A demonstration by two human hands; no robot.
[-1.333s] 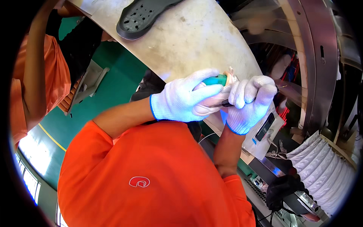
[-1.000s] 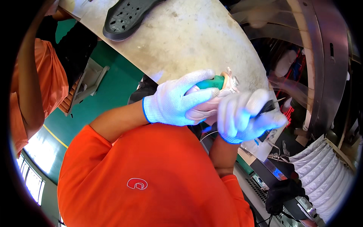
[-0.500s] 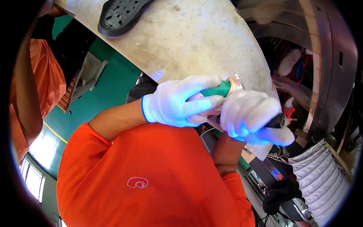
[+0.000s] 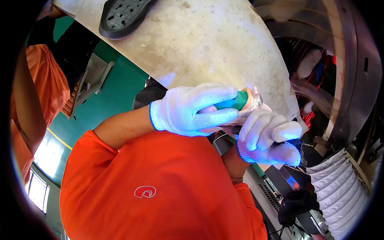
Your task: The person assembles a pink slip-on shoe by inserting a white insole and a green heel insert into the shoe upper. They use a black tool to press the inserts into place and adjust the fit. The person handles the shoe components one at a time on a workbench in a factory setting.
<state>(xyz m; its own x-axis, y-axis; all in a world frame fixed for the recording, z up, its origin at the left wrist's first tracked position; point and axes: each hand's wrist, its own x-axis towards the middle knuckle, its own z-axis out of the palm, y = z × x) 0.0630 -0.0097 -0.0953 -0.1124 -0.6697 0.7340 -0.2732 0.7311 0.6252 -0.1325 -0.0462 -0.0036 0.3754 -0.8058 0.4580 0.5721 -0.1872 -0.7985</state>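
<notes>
The left glove (image 4: pixel 178 110) and right glove (image 4: pixel 266 134) are matt knitted cloth; the green shoe last (image 4: pixel 237 102) looks like smooth plastic. The far-left clog (image 4: pixel 123 16) appears matt and rubbery, the tabletop (image 4: pixel 216 48) mottled, the near-right ribbed duct (image 4: pixel 340 182) crinkled.

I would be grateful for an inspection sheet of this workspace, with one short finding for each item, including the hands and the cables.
Surface: pale worktable, stained in places.
Job's things: light-coloured shoe with a green form inside; dark tool, mostly hidden.
Clutter: black clog with holes on the worktable, cut off by the picture's upper edge.
Hands: both gloved in white; left hand grips the shoe, right hand is curled around the dark tool.
Cables: thin white cable, partly hidden.
Surroundings: green floor; another person at left; white ribbed hose at right.
</notes>
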